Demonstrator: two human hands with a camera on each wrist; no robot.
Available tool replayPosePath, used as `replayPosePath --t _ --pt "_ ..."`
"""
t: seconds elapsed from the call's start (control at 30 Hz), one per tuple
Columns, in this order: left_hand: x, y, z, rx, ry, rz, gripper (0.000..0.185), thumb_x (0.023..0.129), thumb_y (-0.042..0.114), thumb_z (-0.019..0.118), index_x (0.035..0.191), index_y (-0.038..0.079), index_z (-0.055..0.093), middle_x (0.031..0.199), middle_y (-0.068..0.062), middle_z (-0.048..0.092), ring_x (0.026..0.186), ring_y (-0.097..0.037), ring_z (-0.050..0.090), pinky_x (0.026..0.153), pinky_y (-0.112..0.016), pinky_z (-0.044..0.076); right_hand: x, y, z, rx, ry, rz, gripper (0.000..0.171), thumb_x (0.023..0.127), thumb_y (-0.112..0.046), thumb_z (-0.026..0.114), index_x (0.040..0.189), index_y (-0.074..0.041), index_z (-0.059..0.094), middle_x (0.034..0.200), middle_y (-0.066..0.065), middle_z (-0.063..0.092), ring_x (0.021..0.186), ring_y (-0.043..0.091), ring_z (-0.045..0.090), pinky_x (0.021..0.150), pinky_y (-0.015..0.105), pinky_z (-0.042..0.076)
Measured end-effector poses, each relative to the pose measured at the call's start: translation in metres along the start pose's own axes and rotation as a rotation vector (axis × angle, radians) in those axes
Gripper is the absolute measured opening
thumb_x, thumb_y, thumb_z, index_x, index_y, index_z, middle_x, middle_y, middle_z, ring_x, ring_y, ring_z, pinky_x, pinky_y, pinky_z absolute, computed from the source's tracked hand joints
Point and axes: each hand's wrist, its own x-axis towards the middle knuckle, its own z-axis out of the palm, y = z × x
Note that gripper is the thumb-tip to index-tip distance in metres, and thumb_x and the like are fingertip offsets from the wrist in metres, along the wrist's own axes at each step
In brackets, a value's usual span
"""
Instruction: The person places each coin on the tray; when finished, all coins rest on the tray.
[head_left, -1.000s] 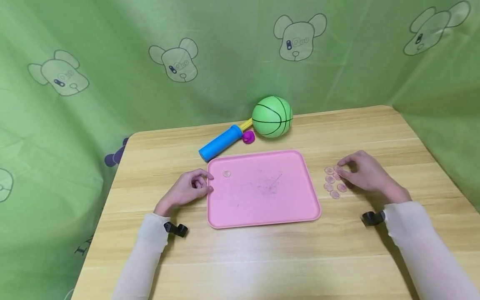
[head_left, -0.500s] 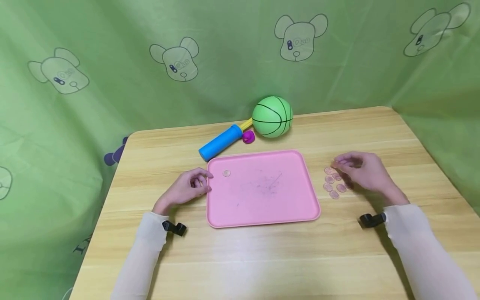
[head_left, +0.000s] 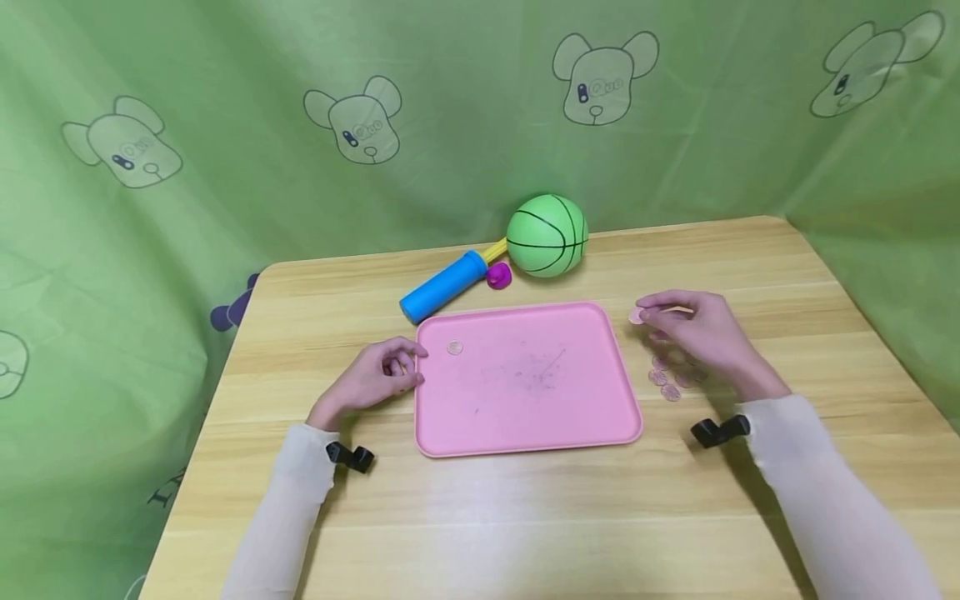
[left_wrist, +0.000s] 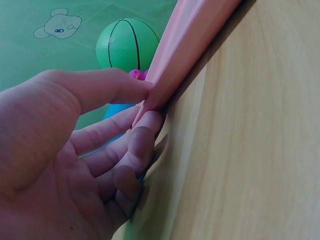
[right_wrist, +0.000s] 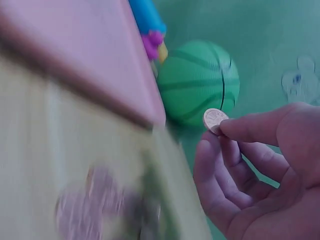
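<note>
Between thumb and fingertips, my right hand [head_left: 705, 329] pinches a round copper-coloured coin [right_wrist: 215, 119], held above the table just right of the pink tray [head_left: 525, 442]. Beneath that hand lie several similar coins [head_left: 671, 392], partly hidden by it and blurred in the right wrist view. My left hand [head_left: 378, 373] holds the tray's left rim, with the thumb and curled fingers at the edge [left_wrist: 175, 60]. One coin [head_left: 454, 347] lies flat inside the tray near its upper left corner.
Behind the tray a blue pump [head_left: 444, 287] with a yellow end leans toward a green ball [head_left: 547, 236]. A small purple toy [head_left: 498, 276] sits between them. A green curtain [head_left: 465, 167] hangs past the wooden table's [head_left: 525, 525] back edge.
My right hand has picked a coin from the group on the table, raised it and moved it left toward the tray. The left hand stays at the tray's rim.
</note>
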Motion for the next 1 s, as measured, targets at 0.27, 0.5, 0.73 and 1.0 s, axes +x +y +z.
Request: replayPosePath --t 0.27,0.5,0.73,1.0 --pt "0.000 0.000 0.001 0.004 0.005 0.008 0.037 0.096 0.004 0.078 0.132 -0.001 0.071 0.098 -0.013 0.070 0.079 -0.015 0.059 0.071 -0.019 0.049 0.010 -0.037 0.031 0.056 -0.103 -0.022 0.045 0.104 -0.030 0.077 0.140 -0.004 0.069 0.121 0.002 0.082 0.098 0.012 0.080 0.090 0.035 0.066" --pt "0.000 0.001 0.001 0.002 0.008 -0.007 0.037 0.096 0.004 0.079 0.132 0.000 0.070 0.098 -0.014 0.071 0.079 -0.016 0.060 0.071 -0.020 0.049 0.022 -0.050 0.064 0.043 -0.172 0.002 0.045 0.099 -0.032 0.082 0.137 -0.009 0.073 0.122 0.013 0.080 0.095 0.025 0.075 0.080 0.038 0.065" --pt "0.002 0.002 0.001 0.000 0.006 -0.003 0.038 0.095 0.003 0.079 0.132 -0.001 0.070 0.098 -0.014 0.071 0.078 -0.015 0.060 0.070 -0.020 0.049 0.025 -0.060 0.107 0.036 -0.257 -0.056 0.031 0.100 -0.021 0.080 0.127 -0.006 0.077 0.116 0.017 0.080 0.085 0.024 0.073 0.071 0.032 0.062" --pt "0.000 0.002 0.001 0.003 0.011 -0.008 0.039 0.096 0.004 0.079 0.133 -0.001 0.070 0.099 -0.015 0.071 0.079 -0.015 0.060 0.071 -0.019 0.049 0.042 -0.075 0.144 0.041 -0.295 -0.104 0.022 0.102 -0.019 0.078 0.121 -0.007 0.080 0.108 0.013 0.083 0.071 0.019 0.065 0.061 0.026 0.053"
